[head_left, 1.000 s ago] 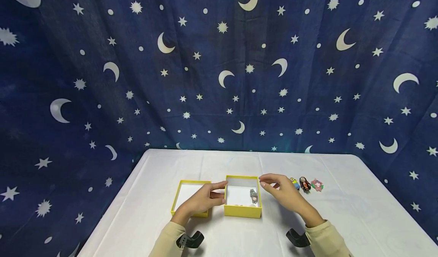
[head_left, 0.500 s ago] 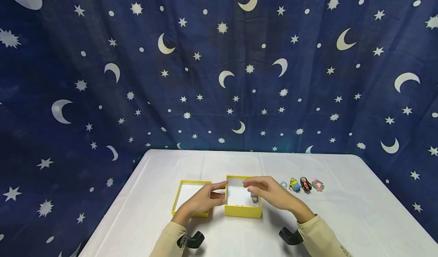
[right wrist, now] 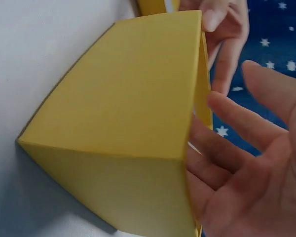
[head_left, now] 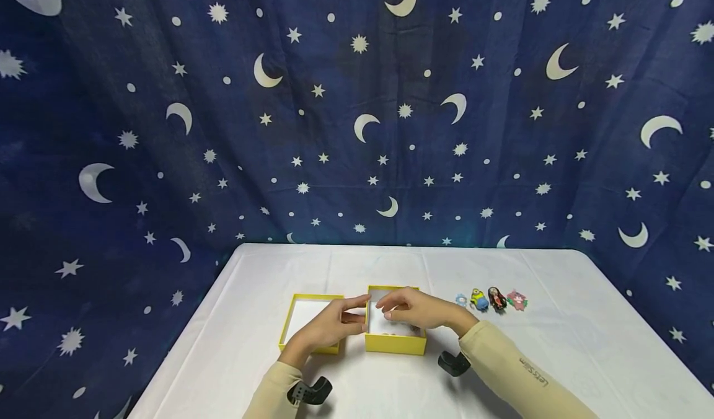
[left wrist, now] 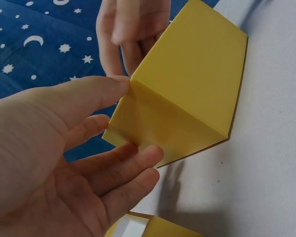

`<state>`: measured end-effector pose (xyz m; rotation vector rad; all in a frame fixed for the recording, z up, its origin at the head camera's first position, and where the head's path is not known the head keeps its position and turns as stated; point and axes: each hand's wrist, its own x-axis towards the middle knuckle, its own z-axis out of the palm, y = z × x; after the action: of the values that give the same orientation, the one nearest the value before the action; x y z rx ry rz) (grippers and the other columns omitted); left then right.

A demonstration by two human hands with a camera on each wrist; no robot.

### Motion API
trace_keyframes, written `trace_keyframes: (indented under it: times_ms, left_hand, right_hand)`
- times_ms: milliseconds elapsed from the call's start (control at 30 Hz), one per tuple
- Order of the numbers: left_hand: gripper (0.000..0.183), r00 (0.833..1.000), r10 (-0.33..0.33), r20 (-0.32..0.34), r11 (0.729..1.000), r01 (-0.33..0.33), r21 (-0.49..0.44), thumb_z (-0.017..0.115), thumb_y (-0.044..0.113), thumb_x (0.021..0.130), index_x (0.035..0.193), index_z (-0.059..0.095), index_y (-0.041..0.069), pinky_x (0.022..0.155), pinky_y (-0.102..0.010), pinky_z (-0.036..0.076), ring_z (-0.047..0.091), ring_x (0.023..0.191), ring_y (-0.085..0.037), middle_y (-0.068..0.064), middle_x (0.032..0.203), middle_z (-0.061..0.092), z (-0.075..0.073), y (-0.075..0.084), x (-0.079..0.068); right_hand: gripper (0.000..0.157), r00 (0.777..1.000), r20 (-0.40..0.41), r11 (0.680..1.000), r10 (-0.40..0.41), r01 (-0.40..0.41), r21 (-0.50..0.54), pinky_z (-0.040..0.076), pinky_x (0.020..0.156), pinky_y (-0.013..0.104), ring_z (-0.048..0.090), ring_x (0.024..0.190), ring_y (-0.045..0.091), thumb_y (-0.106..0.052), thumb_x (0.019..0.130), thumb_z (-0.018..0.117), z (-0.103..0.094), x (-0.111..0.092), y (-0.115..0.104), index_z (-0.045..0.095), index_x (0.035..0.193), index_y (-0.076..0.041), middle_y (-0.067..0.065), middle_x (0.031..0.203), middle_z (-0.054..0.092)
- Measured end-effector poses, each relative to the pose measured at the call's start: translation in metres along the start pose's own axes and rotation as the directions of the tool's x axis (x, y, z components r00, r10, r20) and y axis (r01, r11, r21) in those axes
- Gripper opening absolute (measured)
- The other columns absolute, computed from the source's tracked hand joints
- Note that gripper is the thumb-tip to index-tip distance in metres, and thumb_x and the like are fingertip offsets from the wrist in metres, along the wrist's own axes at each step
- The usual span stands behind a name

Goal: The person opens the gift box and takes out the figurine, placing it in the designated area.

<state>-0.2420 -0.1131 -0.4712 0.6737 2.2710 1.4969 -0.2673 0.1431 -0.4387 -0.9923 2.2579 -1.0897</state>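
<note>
A yellow open-topped box with a white inside stands on the table. My left hand touches its left side; in the left wrist view the thumb and fingertips rest against the yellow wall, the fingers fairly straight. My right hand reaches over the right rim, its fingers lowered into the box. In the right wrist view these fingers are loosely bent, their tips partly hidden behind the wall, with nothing seen held. The small grey figurine inside is mostly covered by my right hand.
A second yellow-rimmed box piece lies left, partly behind my left hand. Right of the box several small figurines stand in a row: a pale blue one, a yellow-and-blue minion, a dark-haired doll and a pink one.
My right hand has moved left from beside the box's right rim to over and into it, uncovering the pale blue figurine and covering the grey one. My left hand stays put.
</note>
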Motion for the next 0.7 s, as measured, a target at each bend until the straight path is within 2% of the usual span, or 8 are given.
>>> trace_keyframes:
  times_ms: [200, 300, 400, 500, 700]
  left_hand:
    - [0.06, 1.0, 0.015, 0.002, 1.0, -0.015, -0.006, 0.066, 0.01, 0.098, 0.152, 0.043, 0.001, 0.103, -0.037, 0.054, 0.06, 0.131, -0.036, -0.015, 0.16, 0.043, 0.0, -0.001, 0.001]
    - [0.06, 1.0, 0.012, 0.002, 1.0, -0.012, -0.002, 0.066, 0.01, 0.098, 0.152, 0.043, 0.0, 0.103, -0.037, 0.054, 0.06, 0.13, -0.036, -0.015, 0.16, 0.042, -0.001, -0.001, 0.001]
    - [0.06, 1.0, 0.012, -0.001, 1.0, -0.012, -0.003, 0.066, 0.01, 0.098, 0.152, 0.043, -0.001, 0.103, -0.037, 0.054, 0.06, 0.13, -0.037, -0.015, 0.16, 0.042, -0.001, -0.001, 0.001]
    - [0.06, 1.0, 0.014, 0.0, 1.0, -0.014, -0.009, 0.065, 0.01, 0.098, 0.152, 0.042, 0.0, 0.102, -0.037, 0.054, 0.059, 0.131, -0.037, -0.016, 0.16, 0.041, -0.001, -0.001, 0.001]
    - [0.061, 1.0, 0.015, 0.003, 1.0, -0.015, -0.02, 0.066, 0.01, 0.097, 0.153, 0.042, 0.001, 0.102, -0.035, 0.055, 0.06, 0.13, -0.037, -0.016, 0.16, 0.042, -0.001, -0.002, 0.0]
  right_hand:
    - [0.033, 0.986, 0.169, 0.992, 0.013, 0.009, -0.127, 0.055, 0.098, 0.031, 0.067, 0.117, 0.034, 0.005, 0.095, 0.059, -0.003, 0.009, -0.008, 0.063, 0.128, 0.006, 0.022, 0.124, 0.069]
    - [0.035, 0.972, 0.221, 0.978, 0.083, -0.037, -0.206, 0.056, 0.093, 0.026, 0.071, 0.109, 0.026, 0.008, 0.093, 0.06, -0.003, 0.013, -0.013, 0.066, 0.127, 0.002, 0.017, 0.117, 0.072]
    - [0.038, 0.956, 0.233, 0.954, 0.178, -0.11, -0.279, 0.056, 0.09, 0.023, 0.071, 0.103, 0.016, 0.009, 0.092, 0.061, 0.0, 0.017, -0.017, 0.069, 0.126, -0.005, 0.01, 0.113, 0.075]
    - [0.039, 0.943, 0.222, 0.935, 0.249, -0.174, -0.307, 0.055, 0.085, 0.02, 0.069, 0.095, 0.008, 0.008, 0.092, 0.062, 0.003, 0.02, -0.019, 0.072, 0.124, -0.011, 0.004, 0.109, 0.076]
    - [0.043, 0.92, 0.257, 0.938, 0.296, -0.229, -0.262, 0.044, 0.061, 0.017, 0.055, 0.069, 0.006, 0.013, 0.092, 0.058, 0.005, 0.023, -0.02, 0.071, 0.125, -0.011, 0.002, 0.101, 0.074]
